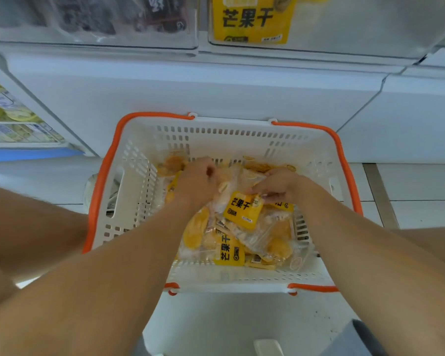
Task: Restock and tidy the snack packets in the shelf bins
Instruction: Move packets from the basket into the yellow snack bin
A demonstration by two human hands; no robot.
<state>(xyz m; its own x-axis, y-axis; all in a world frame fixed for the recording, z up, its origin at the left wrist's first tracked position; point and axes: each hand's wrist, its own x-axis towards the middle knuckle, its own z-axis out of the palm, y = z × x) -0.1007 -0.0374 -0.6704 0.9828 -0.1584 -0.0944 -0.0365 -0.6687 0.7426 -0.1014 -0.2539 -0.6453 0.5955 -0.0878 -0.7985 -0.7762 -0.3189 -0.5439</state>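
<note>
Packets (244, 211) in basket (136, 160) below bins (319, 44)

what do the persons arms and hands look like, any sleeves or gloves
Both forearms are bare up to the frame edge, with no sleeve in view. The left hand and right hand wear no gloves. No watch, wristband or ring shows on either one.

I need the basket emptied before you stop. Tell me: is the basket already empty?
No. The white basket still holds a pile of yellow mango packets, and both the left hand and right hand are gripping packets inside it.
</note>
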